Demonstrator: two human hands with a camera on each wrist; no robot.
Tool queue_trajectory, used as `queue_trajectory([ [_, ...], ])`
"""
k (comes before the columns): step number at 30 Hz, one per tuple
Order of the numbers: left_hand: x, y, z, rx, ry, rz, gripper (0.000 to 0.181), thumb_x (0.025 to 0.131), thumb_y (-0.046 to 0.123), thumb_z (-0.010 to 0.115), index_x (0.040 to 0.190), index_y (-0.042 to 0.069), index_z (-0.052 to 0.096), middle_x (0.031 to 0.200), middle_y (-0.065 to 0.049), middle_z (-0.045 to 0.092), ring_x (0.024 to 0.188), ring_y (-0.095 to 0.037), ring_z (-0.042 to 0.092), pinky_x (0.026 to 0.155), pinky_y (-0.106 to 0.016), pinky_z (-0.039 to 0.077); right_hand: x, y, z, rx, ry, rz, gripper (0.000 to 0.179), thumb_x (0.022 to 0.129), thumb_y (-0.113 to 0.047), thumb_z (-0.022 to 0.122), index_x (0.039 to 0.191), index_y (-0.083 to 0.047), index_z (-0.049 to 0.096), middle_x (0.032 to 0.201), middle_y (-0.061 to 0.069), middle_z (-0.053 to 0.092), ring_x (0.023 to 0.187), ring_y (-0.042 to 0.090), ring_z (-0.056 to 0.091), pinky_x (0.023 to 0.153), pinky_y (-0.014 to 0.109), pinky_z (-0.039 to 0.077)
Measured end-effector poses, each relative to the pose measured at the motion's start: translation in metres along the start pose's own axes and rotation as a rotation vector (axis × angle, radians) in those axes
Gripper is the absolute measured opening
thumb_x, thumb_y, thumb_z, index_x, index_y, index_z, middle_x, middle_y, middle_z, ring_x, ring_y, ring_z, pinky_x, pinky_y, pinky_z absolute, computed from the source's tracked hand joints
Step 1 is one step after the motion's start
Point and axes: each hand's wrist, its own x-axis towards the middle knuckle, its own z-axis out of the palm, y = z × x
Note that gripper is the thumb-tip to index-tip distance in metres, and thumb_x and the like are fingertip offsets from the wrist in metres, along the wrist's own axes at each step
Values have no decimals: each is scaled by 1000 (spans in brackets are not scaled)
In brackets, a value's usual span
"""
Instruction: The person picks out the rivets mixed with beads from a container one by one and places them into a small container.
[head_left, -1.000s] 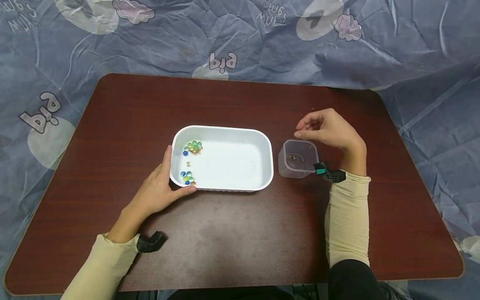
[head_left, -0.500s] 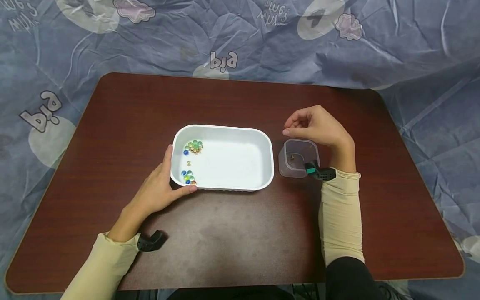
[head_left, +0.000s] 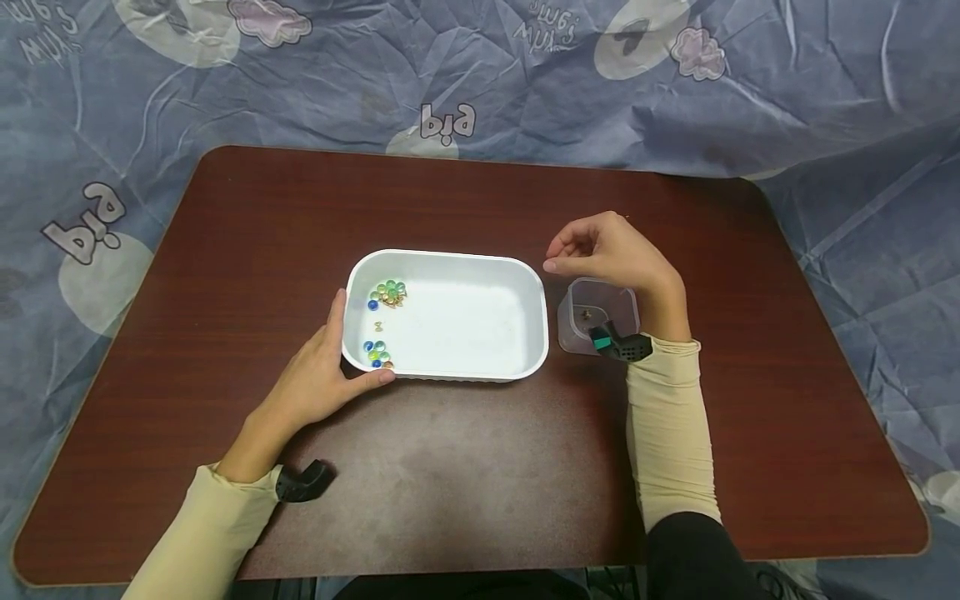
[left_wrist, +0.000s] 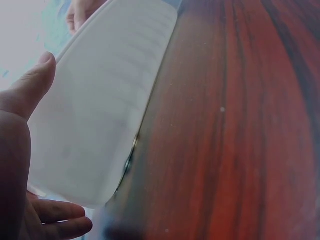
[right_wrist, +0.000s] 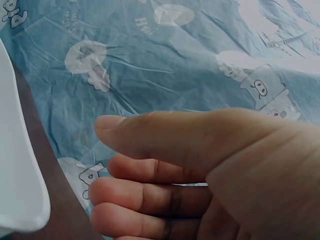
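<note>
My left hand [head_left: 309, 379] holds the near left corner of a white tray [head_left: 542, 317], thumb on the near rim and fingers along the left end. In the left wrist view the thumb [left_wrist: 37, 82] lies against the tray's side wall. Glass marbles [head_left: 390, 289], green, blue and yellowish, lie at the tray's left end with small gold-coloured pieces [head_left: 378, 326]. My right hand [head_left: 611, 250] hovers just beyond a clear plastic box [head_left: 573, 333], right of the tray. Its fingers are loosely curled, and the right wrist view shows nothing between thumb and fingers [right_wrist: 120, 192].
Inside the clear box lies a small gold-coloured piece [head_left: 587, 314]. The right wrist device [head_left: 621, 343] overlaps the box's near right part. A dark red-brown table [head_left: 450, 467] carries everything, and a blue patterned cloth [head_left: 337, 100] lies beyond its far edge.
My right hand has moved left over the far side of the clear box, closer to the tray, its fingers still loosely curled. The left hand and the tray have stayed put.
</note>
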Motion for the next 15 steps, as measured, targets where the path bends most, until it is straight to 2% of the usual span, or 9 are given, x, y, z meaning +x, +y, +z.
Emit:
queue_trajectory([
  [15,0,1,0,0,1,-7,123,81,55,76,158,6,-6,152,-27,33,134,-41,40,103,-58,34,18,-10,17,-8,-6,-58,11,88,-16,76,91,-6,74,75,5,65,63,14,52,55,25,40],
])
